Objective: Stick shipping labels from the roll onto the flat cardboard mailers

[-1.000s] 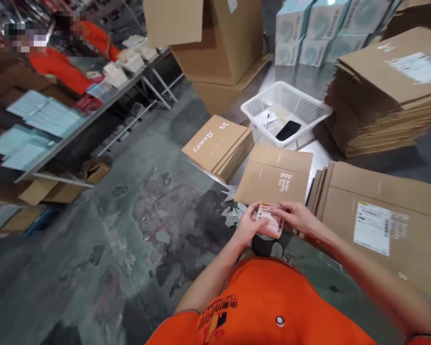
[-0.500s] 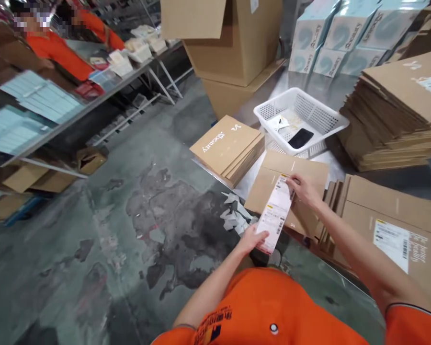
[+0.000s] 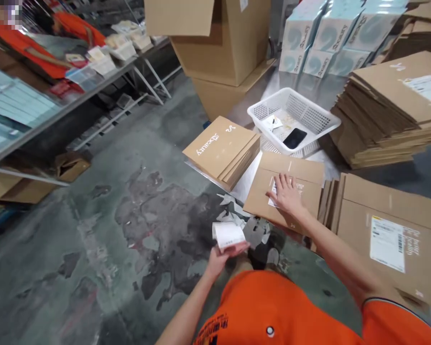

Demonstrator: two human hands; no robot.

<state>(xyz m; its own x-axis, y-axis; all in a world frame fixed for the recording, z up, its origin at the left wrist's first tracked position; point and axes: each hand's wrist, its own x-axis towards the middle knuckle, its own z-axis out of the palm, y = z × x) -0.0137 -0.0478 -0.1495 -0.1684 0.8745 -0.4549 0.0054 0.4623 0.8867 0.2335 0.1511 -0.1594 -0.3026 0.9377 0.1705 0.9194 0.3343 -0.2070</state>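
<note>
My right hand (image 3: pixel 287 194) lies flat with fingers spread over a white shipping label (image 3: pixel 272 199) on a flattened cardboard box (image 3: pixel 262 179); the hand covers most of the label. Lower left, my left hand (image 3: pixel 221 256) grips a curled strip of labels (image 3: pixel 230 235), held over the floor away from the table. Another flattened box (image 3: pixel 359 206), to the right, carries its own shipping label (image 3: pixel 387 244) and white print. A stack of printed cardboard (image 3: pixel 221 143) sits left of the box under my right hand.
Behind the boxes stands a white plastic basket (image 3: pixel 290 103) holding a black phone (image 3: pixel 295 138). Tall cardboard piles (image 3: pixel 388 96) and light blue boxes (image 3: pixel 321 36) fill the right back. Torn paper scraps (image 3: pixel 233 206) hang near the table edge. Co-workers in orange (image 3: pixel 32 48) are at a far table.
The label strip has come away from the box and moved left and down in my left hand. My right hand has gone from pinching the strip's top to pressing flat on a label.
</note>
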